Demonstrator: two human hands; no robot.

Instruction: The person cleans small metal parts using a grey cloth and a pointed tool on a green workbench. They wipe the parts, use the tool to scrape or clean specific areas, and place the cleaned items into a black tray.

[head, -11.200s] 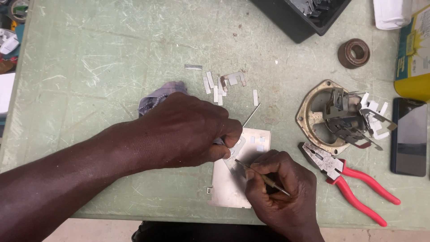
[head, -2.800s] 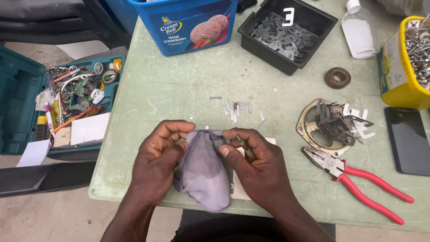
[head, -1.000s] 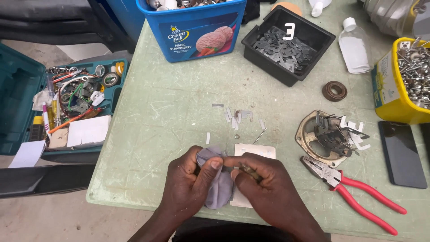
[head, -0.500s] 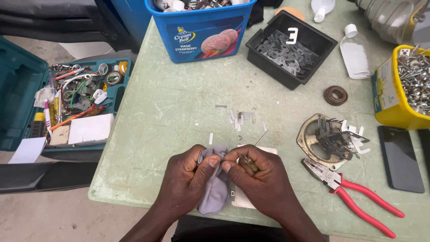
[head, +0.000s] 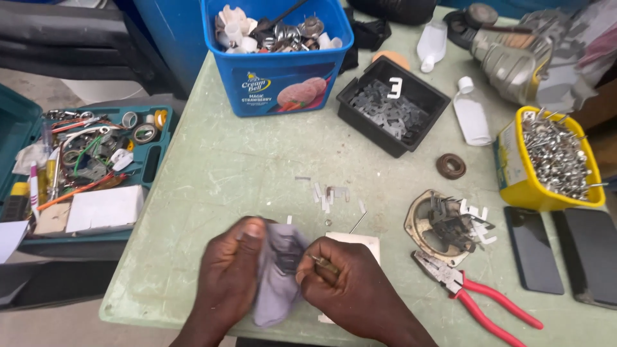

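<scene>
Left hand: the left hand (head: pixel 225 276) has its fingers curled and pressed onto the crumpled grey-lilac cloth (head: pixel 276 276), thumb on top, gripping it at the near edge of the table.
Right hand: the right hand (head: pixel 350 283) pinches a thin metal-tipped tool (head: pixel 321 262) between thumb and forefinger, its tip against the cloth; whether a small part lies inside the cloth folds I cannot tell.
Cloth position: bunched between both hands, hanging partly over the front edge of the pale green scratched table (head: pixel 212 173), just beside a white flat square card (head: pixel 357 241).
Risk, slipping tip: the pointed tool sits close to the left fingers; a slip through the soft cloth could likely jab them.
Risk, lost bits: the small white and metal strips (head: pixel 328 193) lie loose just beyond the hands; a sweep of cloth or wrist could scatter them off the table.
Risk, edge: work held over the table edge means anything dropped probably falls to the floor.
Risk, neighbours: the red-handled pliers (head: pixel 475 299) and the round rusty metal housing full of dark clips (head: pixel 443 225) lie near the right forearm; an elbow move could knock them.
Farther off: the yellow tub of metal pins (head: pixel 553 160) and black tray of grey plates (head: pixel 392 112) stand well apart.
</scene>
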